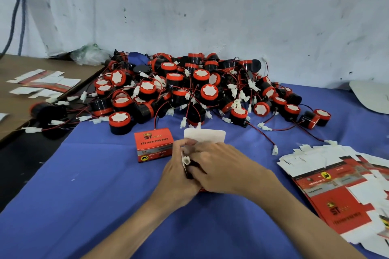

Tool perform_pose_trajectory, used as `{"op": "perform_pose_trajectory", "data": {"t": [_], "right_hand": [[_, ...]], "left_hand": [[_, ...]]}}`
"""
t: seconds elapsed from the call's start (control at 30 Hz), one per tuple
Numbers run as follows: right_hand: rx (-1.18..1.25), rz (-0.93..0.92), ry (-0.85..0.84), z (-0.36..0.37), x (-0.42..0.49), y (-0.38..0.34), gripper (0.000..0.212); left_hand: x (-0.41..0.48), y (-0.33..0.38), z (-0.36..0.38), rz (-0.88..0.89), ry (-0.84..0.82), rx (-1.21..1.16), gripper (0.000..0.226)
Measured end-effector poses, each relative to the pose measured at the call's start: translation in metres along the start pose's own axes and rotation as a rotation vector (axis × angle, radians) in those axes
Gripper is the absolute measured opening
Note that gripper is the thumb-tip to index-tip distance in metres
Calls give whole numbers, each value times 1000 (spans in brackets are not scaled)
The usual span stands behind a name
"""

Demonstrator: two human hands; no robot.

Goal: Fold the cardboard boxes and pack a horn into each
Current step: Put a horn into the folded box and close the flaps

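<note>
Cardboard box (205,136), half-folded, white flap raised: just right of closed red box (153,147). Left hand (179,176) and right hand (219,166) both grip it, fingers curled. Horn pile (189,90) behind closed red box; flat blanks (336,185) far right.

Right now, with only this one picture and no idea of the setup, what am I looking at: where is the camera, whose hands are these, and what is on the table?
There is no machine here. A person works with bare hands, and the only camera sits on their head, looking forward and down. The left hand and right hand meet over a half-folded box whose white flap stands up. The left hand grips the box, and the right seems to tuck a black horn with a white connector inside. Beside it stands a closed red box. Behind lies a pile of red-capped horns on a blue cloth. Flat unfolded boxes are stacked on the right.
</note>
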State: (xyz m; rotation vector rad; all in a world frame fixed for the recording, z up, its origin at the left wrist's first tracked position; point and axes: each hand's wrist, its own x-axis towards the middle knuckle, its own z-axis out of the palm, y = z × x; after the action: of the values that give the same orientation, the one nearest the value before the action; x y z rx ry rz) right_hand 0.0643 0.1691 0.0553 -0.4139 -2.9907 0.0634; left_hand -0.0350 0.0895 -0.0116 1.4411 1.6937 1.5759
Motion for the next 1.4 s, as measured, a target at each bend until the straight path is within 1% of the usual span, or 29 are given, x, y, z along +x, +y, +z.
{"op": "perform_pose_trajectory", "data": {"t": [0.1,0.13,0.17,0.2,0.3,0.43,0.47,0.53,0.6,0.67,0.7,0.73,0.77,0.8,0.83,0.87,0.9,0.93,1.0,1.03,1.07,1.1,1.17,1.2,1.23,1.27,1.33,1.37,1.4], "right_hand": [[18,25,-99,2,-1,3,54],[23,22,-89,4,-1,2,61],[25,17,-75,6,-1,0,63],[23,8,-58,7,0,-1,60],[40,-41,-51,7,-1,5,42],[69,-97,-76,2,-6,13,35],[74,-95,-81,3,-6,13,34],[71,-24,-66,5,-7,10,30],[39,31,-18,7,-8,9,22],[34,32,20,9,-7,8,21],[43,27,28,9,-7,8,21],[47,7,30,9,-7,9,22],[37,-34,26,10,-8,11,25],[13,-87,24,11,-9,13,27],[-7,-131,18,11,-10,14,28],[3,-166,26,9,-11,15,28],[46,-188,65,7,-13,15,26],[116,-184,156,6,-15,16,23],[224,-88,480,5,-20,21,14],[245,-13,630,7,-24,26,9],[283,57,721,10,-29,31,7],[343,104,758,14,-35,34,7],[440,110,717,24,-44,32,12],[474,76,665,32,-48,29,15],[531,50,618,41,-50,24,16],[624,57,594,48,-51,21,14],[946,173,603,53,-52,16,10],[1099,257,618,52,-51,16,19],[1185,330,630,52,-50,18,29]], "left_hand": [[-1,0,0,27,-43,-25,60],[-1,-1,1,25,-47,-44,61],[-1,-2,2,20,-46,-55,63],[-1,-4,2,10,-41,-58,64],[-1,-6,1,-11,-61,-77,66],[0,-4,-1,-31,-103,-75,70],[0,-4,-3,-32,-125,-81,71],[-4,-2,-7,-19,-200,-97,74],[-1,2,-12,-55,-247,-161,67],[12,2,-13,-70,-145,-171,49],[11,-5,-14,-18,-128,-195,41],[8,-11,-14,10,-99,-220,28],[8,-14,-12,2,-26,-214,9],[5,-12,-10,-7,7,-190,18],[1,-4,-8,2,-37,-191,27],[2,1,-4,-24,-21,-215,30],[1,5,-1,-55,5,-239,31],[-2,3,-2,-56,4,-267,28],[4,-4,2,-46,24,-230,19],[5,-5,4,-47,32,-168,26],[7,-8,6,-37,54,-112,40],[6,-8,7,-17,83,-86,53],[3,-7,10,47,112,-94,73],[3,-9,10,68,120,-105,79],[4,-8,11,73,128,-88,77],[6,-11,10,88,141,-45,67],[6,-10,8,143,163,92,35],[6,-8,6,186,167,156,24],[6,-7,5,227,169,207,18]]}}
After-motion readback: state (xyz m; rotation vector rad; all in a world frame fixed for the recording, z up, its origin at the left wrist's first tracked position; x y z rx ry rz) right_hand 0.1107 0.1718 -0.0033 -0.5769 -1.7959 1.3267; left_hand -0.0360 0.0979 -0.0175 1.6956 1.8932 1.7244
